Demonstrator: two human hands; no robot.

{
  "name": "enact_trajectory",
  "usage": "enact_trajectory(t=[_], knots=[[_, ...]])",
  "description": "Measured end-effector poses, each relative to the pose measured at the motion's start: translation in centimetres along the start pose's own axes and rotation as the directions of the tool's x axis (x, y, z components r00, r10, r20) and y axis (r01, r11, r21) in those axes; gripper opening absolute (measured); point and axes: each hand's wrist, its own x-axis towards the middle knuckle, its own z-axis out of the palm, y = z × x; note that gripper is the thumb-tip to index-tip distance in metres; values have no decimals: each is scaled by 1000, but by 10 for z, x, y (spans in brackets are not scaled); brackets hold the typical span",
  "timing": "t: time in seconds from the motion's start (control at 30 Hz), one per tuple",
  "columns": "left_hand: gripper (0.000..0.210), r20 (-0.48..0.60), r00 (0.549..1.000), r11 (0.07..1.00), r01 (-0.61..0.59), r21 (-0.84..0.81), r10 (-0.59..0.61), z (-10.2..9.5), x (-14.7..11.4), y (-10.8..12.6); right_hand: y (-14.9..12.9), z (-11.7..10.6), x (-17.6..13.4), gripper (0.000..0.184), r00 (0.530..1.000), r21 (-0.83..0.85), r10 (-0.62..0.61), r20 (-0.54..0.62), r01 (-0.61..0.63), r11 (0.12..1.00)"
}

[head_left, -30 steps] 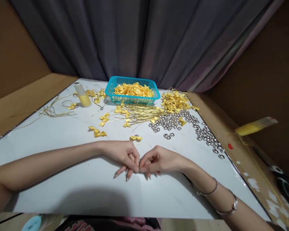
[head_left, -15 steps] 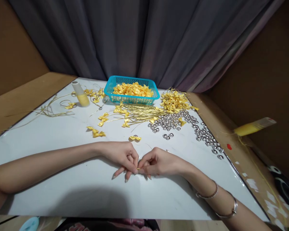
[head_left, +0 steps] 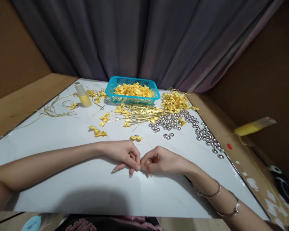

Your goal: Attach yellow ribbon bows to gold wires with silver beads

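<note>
Together, left hand (head_left: 123, 151) and right hand (head_left: 162, 160) narrowly pinch a gold strand (head_left: 141, 165)

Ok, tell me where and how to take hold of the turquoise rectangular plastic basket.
I'd take the turquoise plastic basket by its rim at both short ends, coming from left and right at once. It stands upright, rim uncovered there, around the heaped yellow bows; shiny gold cords lie before its near long side, and the dark curtain hangs behind.
</note>
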Motion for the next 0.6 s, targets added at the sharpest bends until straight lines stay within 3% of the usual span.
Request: enact_trajectory(t=[0.6], knots=[[22, -31, 999, 1000, 9, -2, -9, 3, -1, 3, -3, 0, 1, 19, 1000, -11, 15, -19, -15, 1000]])
